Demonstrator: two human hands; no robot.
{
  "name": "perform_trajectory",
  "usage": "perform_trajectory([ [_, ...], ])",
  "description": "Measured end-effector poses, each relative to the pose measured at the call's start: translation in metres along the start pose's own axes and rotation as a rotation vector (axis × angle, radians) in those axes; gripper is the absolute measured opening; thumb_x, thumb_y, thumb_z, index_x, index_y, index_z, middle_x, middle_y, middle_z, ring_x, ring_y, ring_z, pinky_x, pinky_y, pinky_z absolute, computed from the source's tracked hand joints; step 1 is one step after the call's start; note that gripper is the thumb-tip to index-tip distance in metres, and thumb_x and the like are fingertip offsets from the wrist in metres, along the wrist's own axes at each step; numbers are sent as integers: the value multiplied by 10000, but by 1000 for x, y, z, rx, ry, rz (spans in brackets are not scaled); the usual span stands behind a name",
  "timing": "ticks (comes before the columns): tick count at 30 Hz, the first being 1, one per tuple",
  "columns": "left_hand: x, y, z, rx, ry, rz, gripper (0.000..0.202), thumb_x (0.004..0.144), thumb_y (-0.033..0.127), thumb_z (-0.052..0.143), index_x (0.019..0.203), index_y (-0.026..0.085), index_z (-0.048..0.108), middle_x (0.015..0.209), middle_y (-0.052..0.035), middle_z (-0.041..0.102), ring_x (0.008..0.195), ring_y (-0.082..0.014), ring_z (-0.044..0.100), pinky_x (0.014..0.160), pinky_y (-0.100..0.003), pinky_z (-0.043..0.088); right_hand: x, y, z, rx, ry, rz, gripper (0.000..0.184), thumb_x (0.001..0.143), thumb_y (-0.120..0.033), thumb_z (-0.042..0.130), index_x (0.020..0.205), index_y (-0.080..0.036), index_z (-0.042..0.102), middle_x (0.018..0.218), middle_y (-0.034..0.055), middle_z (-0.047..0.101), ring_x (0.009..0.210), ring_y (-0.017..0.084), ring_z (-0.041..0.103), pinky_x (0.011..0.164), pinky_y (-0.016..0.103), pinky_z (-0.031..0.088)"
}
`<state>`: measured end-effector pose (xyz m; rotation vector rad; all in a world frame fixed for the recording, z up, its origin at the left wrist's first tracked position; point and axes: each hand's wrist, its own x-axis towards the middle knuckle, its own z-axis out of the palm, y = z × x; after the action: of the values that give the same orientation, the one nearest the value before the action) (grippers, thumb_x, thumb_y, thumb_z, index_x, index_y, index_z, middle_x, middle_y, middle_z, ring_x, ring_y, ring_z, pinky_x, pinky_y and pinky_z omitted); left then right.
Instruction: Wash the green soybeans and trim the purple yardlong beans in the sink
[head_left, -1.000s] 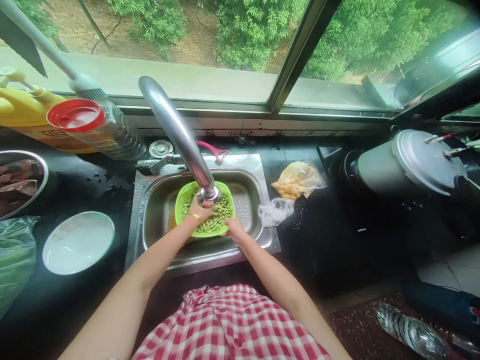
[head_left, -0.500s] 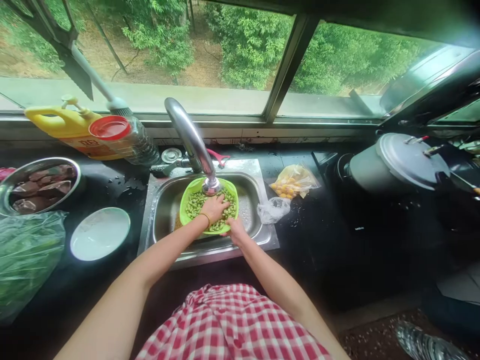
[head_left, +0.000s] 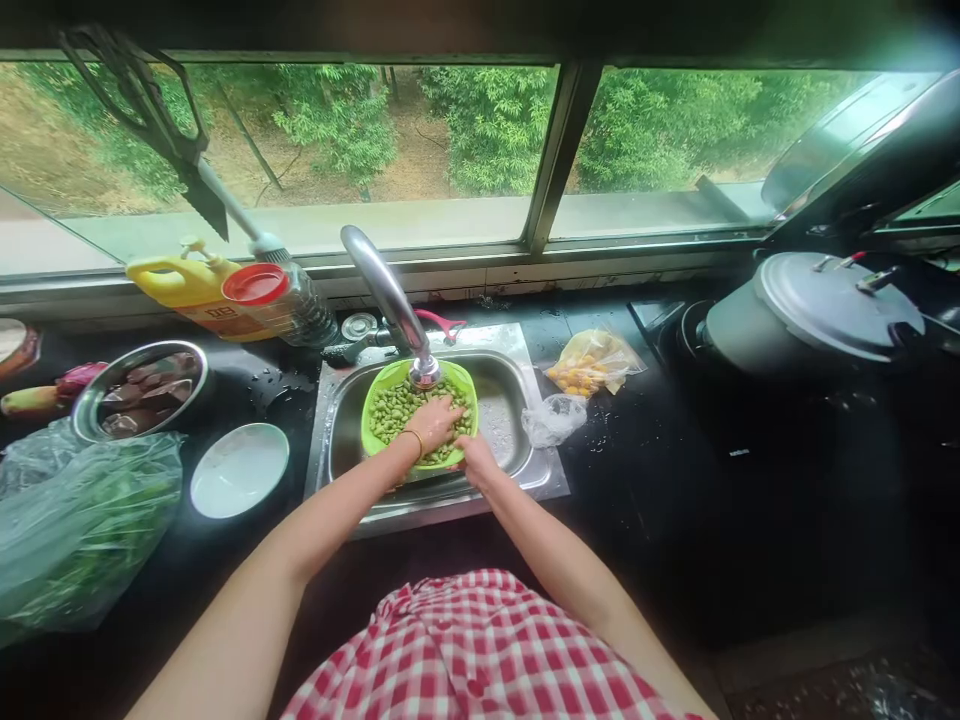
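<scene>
Basically: wide window over a wet black stone counter, inset steel sink. Round green plastic colander of pale green beans sits in it under the tap. Left hand spread flat on beans; right hand grips the rim.

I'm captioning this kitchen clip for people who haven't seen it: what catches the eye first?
The bright green colander of pale green beans in the steel sink, under the curved tap. The left hand lies on the beans; the right hand grips the colander's near rim. Next, the yellow jug and red-capped bottle by the window.
</scene>
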<state>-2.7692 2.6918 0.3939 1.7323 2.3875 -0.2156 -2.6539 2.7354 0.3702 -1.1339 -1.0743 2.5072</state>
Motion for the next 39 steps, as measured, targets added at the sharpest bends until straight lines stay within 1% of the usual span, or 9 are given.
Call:
perform_trajectory([
  [6,5,-22,-17,1,-12,-286,352,814,357,479,1099,176,578,1098,-161,536,1051,-322,493,837,-432,403,0,-5,-4,42,60,-32,419,534,-111,454,947,-177,434,628,-51,523,350,68,433,263,175,322],
  [11,-20,-30,-20,-234,32,-141,501,810,387,467,1253,153,460,1207,-118,524,1101,-239,490,945,-337,376,8,-6,-14,103,88,-55,464,512,-94,436,966,-188,414,653,-58,531,350,66,437,254,172,317],
  [14,-19,-38,-25,-167,113,-331,457,829,330,415,1232,121,462,1202,-144,520,1115,-265,479,941,-355,374,7,0,-22,138,95,-62,435,507,-103,448,933,-187,430,632,-62,520,361,71,447,251,171,310],
  [17,-7,-33,-22,-128,34,-451,479,837,360,393,1211,69,458,1145,-196,534,1067,-304,508,894,-381,393,3,9,-22,148,91,-47,383,503,-115,451,881,-176,444,590,-62,505,357,74,443,244,170,288],
  [21,7,-5,-7,-172,-16,-408,620,810,420,445,1304,56,362,1186,-213,494,1083,-306,495,905,-385,384,1,17,-9,144,55,-1,367,486,-118,443,850,-160,463,528,-62,491,336,84,433,240,174,274],
  [26,-5,-6,-10,-224,-67,-74,483,782,333,501,1245,199,486,1234,-109,490,1140,-240,462,972,-339,350,8,9,-8,135,57,-10,439,483,-110,453,919,-168,472,552,-68,518,347,80,443,244,159,276],
  [31,-11,-37,-20,-21,1,-340,467,838,358,379,1214,106,494,1168,-181,546,1116,-300,486,924,-397,373,5,0,-24,116,91,-30,465,489,-103,460,948,-178,466,612,-63,524,360,72,444,237,162,287],
  [35,-7,-26,-4,-154,-195,-432,541,867,465,264,1177,84,493,1042,-193,618,958,-298,584,807,-398,434,3,2,-24,107,93,-16,440,502,-106,458,937,-177,451,624,-52,530,361,71,446,246,163,300],
  [39,-6,-9,1,-433,-110,-394,541,886,439,232,1315,135,357,1175,-132,576,1004,-234,571,837,-352,440,5,5,-22,99,59,30,431,503,-112,466,931,-166,446,594,-44,536,350,81,452,252,172,313],
])
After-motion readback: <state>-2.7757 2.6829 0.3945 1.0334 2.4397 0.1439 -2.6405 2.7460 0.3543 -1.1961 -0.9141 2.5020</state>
